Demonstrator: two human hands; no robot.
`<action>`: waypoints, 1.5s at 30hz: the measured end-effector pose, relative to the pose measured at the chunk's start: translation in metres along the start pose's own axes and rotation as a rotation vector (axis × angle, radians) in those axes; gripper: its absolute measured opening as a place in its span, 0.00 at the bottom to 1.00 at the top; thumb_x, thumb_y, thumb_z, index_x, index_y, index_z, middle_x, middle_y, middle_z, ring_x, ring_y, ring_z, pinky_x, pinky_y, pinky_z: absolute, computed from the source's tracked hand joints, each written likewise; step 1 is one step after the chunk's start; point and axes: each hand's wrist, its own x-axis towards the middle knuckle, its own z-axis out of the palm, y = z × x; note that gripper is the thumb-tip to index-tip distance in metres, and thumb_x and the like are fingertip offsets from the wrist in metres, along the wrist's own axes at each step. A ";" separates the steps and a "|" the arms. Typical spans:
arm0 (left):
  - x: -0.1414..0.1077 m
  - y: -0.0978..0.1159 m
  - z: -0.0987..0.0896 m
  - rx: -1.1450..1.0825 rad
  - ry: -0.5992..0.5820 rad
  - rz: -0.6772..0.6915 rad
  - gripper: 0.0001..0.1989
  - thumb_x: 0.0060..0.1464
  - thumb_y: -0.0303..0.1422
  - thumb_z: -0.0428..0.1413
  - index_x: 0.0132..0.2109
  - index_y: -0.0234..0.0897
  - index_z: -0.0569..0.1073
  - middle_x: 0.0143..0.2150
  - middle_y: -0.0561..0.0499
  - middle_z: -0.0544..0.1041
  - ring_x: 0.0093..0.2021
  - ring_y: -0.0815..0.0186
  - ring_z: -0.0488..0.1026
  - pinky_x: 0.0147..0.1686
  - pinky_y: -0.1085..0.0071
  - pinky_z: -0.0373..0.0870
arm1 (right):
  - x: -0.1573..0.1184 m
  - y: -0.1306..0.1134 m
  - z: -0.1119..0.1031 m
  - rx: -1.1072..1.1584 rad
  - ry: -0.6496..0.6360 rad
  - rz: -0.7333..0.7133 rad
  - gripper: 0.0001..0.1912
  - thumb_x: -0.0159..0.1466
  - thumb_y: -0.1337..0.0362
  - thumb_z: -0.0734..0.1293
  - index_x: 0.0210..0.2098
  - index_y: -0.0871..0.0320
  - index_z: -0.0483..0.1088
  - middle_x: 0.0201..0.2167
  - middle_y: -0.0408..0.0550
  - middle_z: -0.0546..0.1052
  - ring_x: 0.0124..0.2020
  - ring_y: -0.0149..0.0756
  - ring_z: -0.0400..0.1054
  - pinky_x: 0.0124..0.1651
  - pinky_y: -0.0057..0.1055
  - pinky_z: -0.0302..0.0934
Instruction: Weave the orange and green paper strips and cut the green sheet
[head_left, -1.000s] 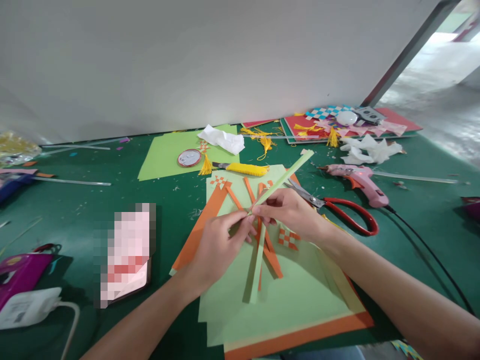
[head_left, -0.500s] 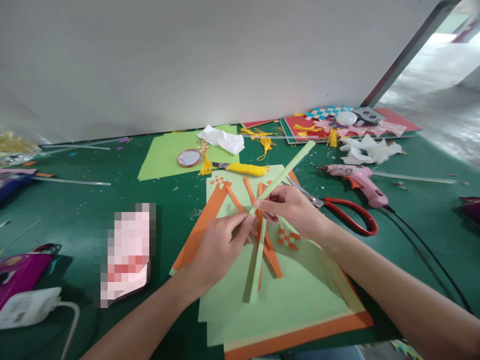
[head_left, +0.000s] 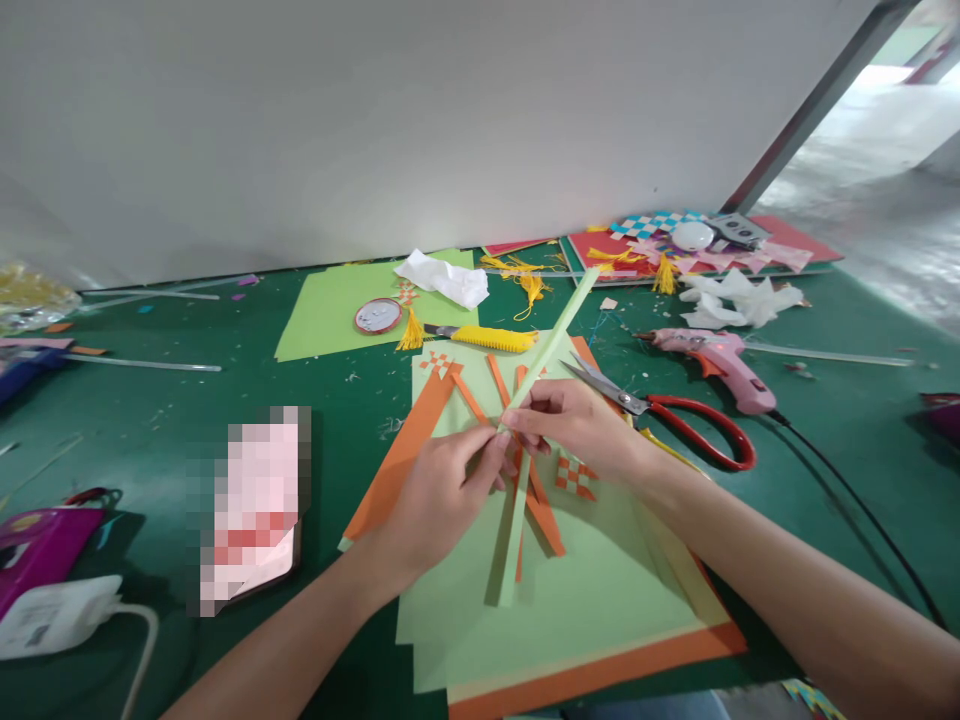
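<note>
My single head camera, looking forward and down, close over the green tabletop (head_left: 150, 420), white wall (head_left: 375, 120) ahead, doorway upper right

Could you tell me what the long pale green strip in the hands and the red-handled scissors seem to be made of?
Long pale green strip: likely matte paper, thin, creased where both hands pinch it. Red-handled scissors: shiny grey blades, probably steel; glossy red handles, apparently plastic.

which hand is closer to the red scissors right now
Right. The right hand lies just beside the red scissors, near their blades; the left hand is farther off, across the paper strip.
</note>
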 end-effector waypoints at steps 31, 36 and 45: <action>0.002 -0.002 0.001 -0.272 -0.044 -0.064 0.17 0.67 0.38 0.45 0.34 0.35 0.72 0.27 0.52 0.77 0.27 0.69 0.74 0.28 0.75 0.69 | -0.001 -0.002 0.003 0.031 -0.051 -0.069 0.14 0.61 0.55 0.69 0.26 0.59 0.68 0.21 0.40 0.70 0.23 0.27 0.64 0.26 0.26 0.57; 0.001 -0.002 0.000 -0.237 -0.055 -0.054 0.17 0.67 0.39 0.45 0.34 0.36 0.71 0.27 0.53 0.76 0.27 0.70 0.73 0.29 0.75 0.67 | -0.001 -0.004 0.001 -0.013 0.025 -0.091 0.15 0.61 0.55 0.68 0.25 0.59 0.67 0.19 0.40 0.69 0.22 0.27 0.62 0.26 0.27 0.55; 0.001 -0.001 0.001 -0.232 -0.049 -0.052 0.17 0.67 0.38 0.45 0.34 0.36 0.71 0.27 0.53 0.76 0.27 0.70 0.73 0.29 0.75 0.68 | -0.001 -0.004 0.001 -0.015 -0.046 -0.072 0.13 0.62 0.57 0.67 0.26 0.59 0.68 0.22 0.42 0.71 0.24 0.28 0.64 0.27 0.27 0.57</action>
